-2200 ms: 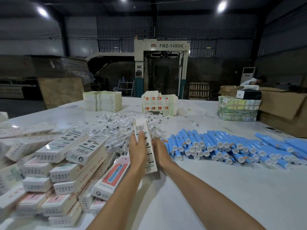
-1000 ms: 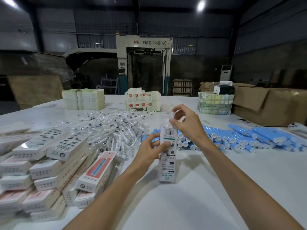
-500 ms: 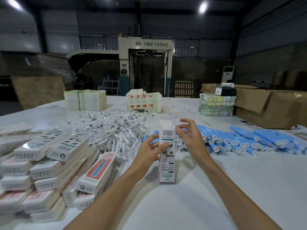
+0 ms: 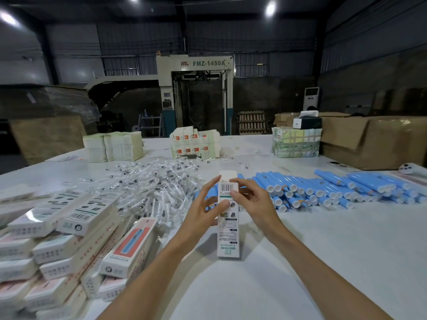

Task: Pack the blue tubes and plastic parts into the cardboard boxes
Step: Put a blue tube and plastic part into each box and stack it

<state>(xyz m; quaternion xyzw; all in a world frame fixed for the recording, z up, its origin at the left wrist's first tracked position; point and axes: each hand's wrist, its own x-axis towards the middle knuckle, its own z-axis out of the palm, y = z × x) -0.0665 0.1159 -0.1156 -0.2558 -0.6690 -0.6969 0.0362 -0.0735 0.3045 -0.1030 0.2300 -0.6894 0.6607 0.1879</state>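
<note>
We stand a narrow white cardboard box (image 4: 227, 236) on end on the white table (image 4: 323, 273), between the two heaps of stock. Our left hand (image 4: 204, 207) grips it from the side, with the thumb across the printed face and the fingers up its left edge. Our right hand (image 4: 253, 202) pinches the top end, thumb under the barcode and forefinger at the pale end flap (image 4: 228, 176), which stands up untucked. We cannot see inside, so we cannot tell whether the tube and part are in, but we judge this to be the closing step.

To our left lies a sloping stack of closed printed cartons (image 4: 76, 218), which looks like finished work. Much remains: a heap of clear-wrapped plastic parts (image 4: 157, 188) just behind the left hand, and a long spread of blue plastic tubes (image 4: 323, 190) with white caps to the right. Stacks of flat unfolded cartons (image 4: 115, 146) wait at the far edge.
</note>
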